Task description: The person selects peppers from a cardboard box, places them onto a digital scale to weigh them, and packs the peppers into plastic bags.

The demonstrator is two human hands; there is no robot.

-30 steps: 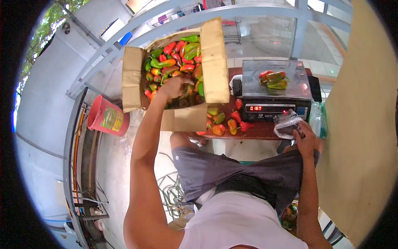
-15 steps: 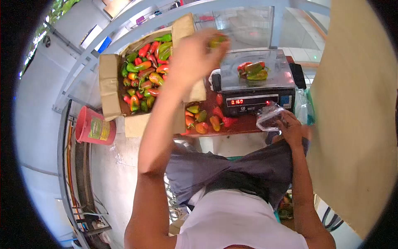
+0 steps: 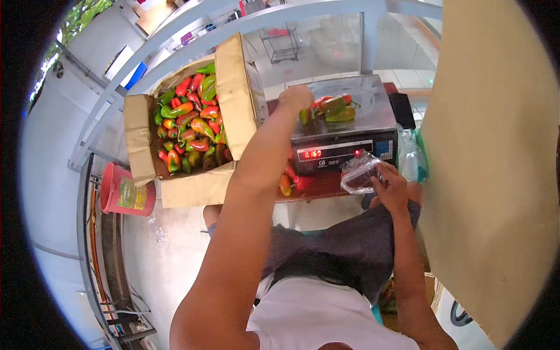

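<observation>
My left hand (image 3: 296, 99) reaches over the left edge of the digital scale (image 3: 335, 153), its fingers closed around a greenish pepper (image 3: 304, 116). Beside that pepper, several red and green peppers (image 3: 341, 114) lie grouped on the scale's metal plate (image 3: 373, 93). Red digits glow on the scale's front. Low at the scale's front right, my right hand (image 3: 392, 185) pinches a crumpled clear plastic bag (image 3: 359, 174). My left forearm covers part of the loose peppers (image 3: 296, 179) on the red-brown table (image 3: 318, 192).
An open cardboard box (image 3: 236, 99) full of red and green peppers (image 3: 189, 125) stands left of the scale. A red bucket (image 3: 125, 189) is on the floor farther left. Another plastic bag (image 3: 412, 154) sits right of the scale; a tan panel (image 3: 484, 175) borders the right side.
My left hand has come down and right, from above the box's edge to the scale plate, with the pepper. My right hand keeps the plastic bag. The view has shifted slightly.
</observation>
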